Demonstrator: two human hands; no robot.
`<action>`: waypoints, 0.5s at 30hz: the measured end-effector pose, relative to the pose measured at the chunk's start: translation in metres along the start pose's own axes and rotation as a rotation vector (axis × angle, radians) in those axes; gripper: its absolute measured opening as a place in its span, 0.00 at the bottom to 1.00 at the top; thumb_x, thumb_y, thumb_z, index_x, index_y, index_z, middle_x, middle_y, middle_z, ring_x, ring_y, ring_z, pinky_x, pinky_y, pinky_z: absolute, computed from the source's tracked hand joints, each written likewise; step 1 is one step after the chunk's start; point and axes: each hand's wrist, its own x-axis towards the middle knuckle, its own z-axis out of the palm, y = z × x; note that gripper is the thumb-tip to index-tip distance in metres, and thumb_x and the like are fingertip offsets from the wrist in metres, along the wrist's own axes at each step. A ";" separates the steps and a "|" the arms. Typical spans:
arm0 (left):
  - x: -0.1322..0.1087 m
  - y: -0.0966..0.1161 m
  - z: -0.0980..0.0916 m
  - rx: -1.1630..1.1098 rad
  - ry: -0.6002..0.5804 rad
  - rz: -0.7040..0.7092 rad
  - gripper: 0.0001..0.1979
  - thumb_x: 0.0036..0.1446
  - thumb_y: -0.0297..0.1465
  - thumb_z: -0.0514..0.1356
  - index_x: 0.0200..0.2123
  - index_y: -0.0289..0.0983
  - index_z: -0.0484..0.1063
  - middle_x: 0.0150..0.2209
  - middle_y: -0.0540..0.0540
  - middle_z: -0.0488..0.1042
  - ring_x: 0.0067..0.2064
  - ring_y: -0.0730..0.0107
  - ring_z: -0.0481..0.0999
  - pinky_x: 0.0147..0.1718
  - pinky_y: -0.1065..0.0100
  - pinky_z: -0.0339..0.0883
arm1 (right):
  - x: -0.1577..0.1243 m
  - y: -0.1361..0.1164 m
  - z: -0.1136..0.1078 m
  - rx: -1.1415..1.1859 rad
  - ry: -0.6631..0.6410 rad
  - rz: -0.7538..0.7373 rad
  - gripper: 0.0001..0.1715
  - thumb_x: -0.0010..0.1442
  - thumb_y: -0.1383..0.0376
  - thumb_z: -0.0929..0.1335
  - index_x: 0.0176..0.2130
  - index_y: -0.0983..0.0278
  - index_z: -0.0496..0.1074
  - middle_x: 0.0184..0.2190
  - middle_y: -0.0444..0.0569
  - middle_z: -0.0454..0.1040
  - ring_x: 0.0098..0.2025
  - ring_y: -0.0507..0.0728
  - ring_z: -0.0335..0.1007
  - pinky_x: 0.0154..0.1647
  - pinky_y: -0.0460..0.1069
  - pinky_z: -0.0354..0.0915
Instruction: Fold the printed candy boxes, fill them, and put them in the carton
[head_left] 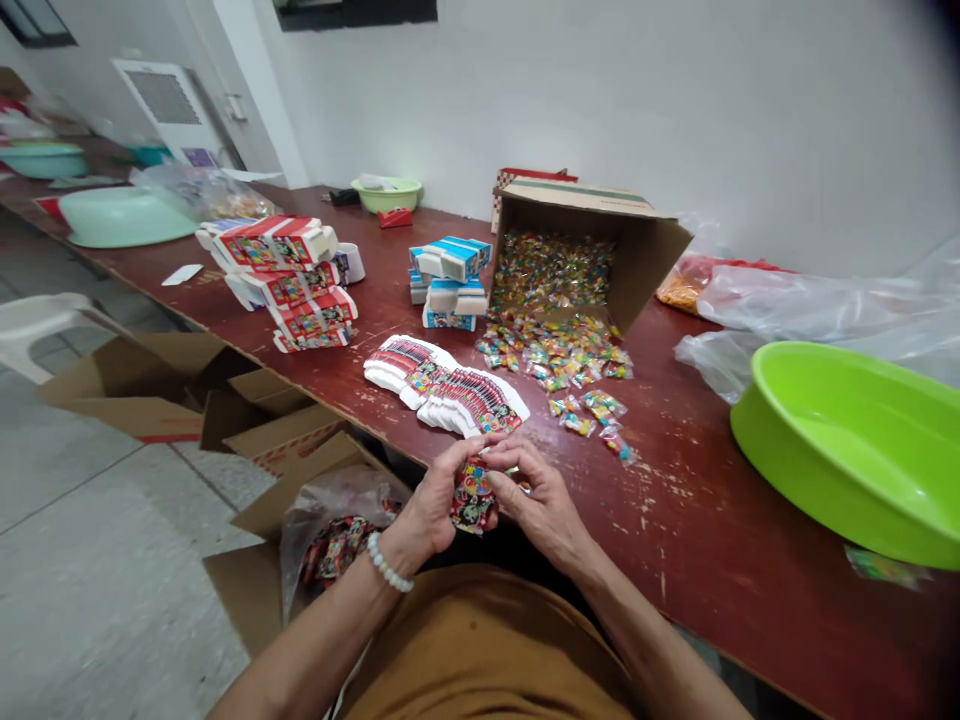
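Left hand (442, 497) and right hand (538, 497), fingers curled, pinch a multicoloured printed packet (472, 500) above the scuffed red bench (705, 530); a slipped pinch could drop it.

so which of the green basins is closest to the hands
The big lime-green basin on the right, nearest the person's left hand and right hand; the pale mint basin and the small green bowl sit much farther off.

Bare left hand (442, 497): raised above the table edge, fingers curled inward, pinching
Bare right hand (544, 497): raised, knuckles up, fingers bent down, pinching
Fingertips (487, 455): of both hands close together, almost touching
Bare left forearm (315, 630): slanting up toward centre
Bare right forearm (660, 640): slanting up toward centre
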 end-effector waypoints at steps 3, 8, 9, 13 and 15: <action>-0.006 0.006 -0.009 0.062 0.056 0.064 0.21 0.56 0.38 0.60 0.51 0.36 0.74 0.30 0.47 0.78 0.18 0.75 0.71 0.15 0.73 0.65 | 0.000 0.001 0.009 -0.034 -0.064 0.011 0.10 0.63 0.61 0.69 0.45 0.56 0.74 0.49 0.50 0.69 0.53 0.59 0.65 0.56 0.55 0.62; -0.037 0.024 -0.071 0.461 0.344 0.365 0.25 0.57 0.46 0.57 0.51 0.35 0.72 0.29 0.47 0.78 0.24 0.69 0.74 0.23 0.69 0.68 | 0.002 0.017 -0.014 -0.392 -0.047 -0.027 0.22 0.63 0.56 0.67 0.56 0.57 0.69 0.55 0.54 0.64 0.53 0.62 0.65 0.54 0.58 0.64; -0.046 0.028 -0.089 0.576 0.444 0.424 0.25 0.57 0.46 0.57 0.50 0.35 0.73 0.30 0.46 0.78 0.28 0.67 0.76 0.27 0.69 0.69 | 0.000 0.024 -0.024 -0.512 -0.017 -0.041 0.23 0.63 0.57 0.67 0.56 0.58 0.69 0.54 0.55 0.64 0.53 0.63 0.64 0.55 0.59 0.63; -0.072 0.043 -0.143 0.984 0.730 0.557 0.25 0.61 0.46 0.54 0.48 0.32 0.73 0.40 0.42 0.79 0.43 0.60 0.75 0.44 0.63 0.67 | -0.010 0.057 -0.052 -0.957 0.054 0.017 0.24 0.62 0.56 0.67 0.55 0.64 0.70 0.52 0.60 0.67 0.53 0.68 0.63 0.52 0.62 0.63; -0.067 0.045 -0.146 1.037 0.744 0.604 0.23 0.61 0.44 0.55 0.51 0.33 0.72 0.44 0.42 0.77 0.46 0.59 0.73 0.49 0.61 0.64 | -0.014 0.067 -0.054 -1.077 0.051 0.090 0.23 0.62 0.55 0.68 0.53 0.63 0.72 0.50 0.59 0.69 0.50 0.68 0.63 0.48 0.60 0.64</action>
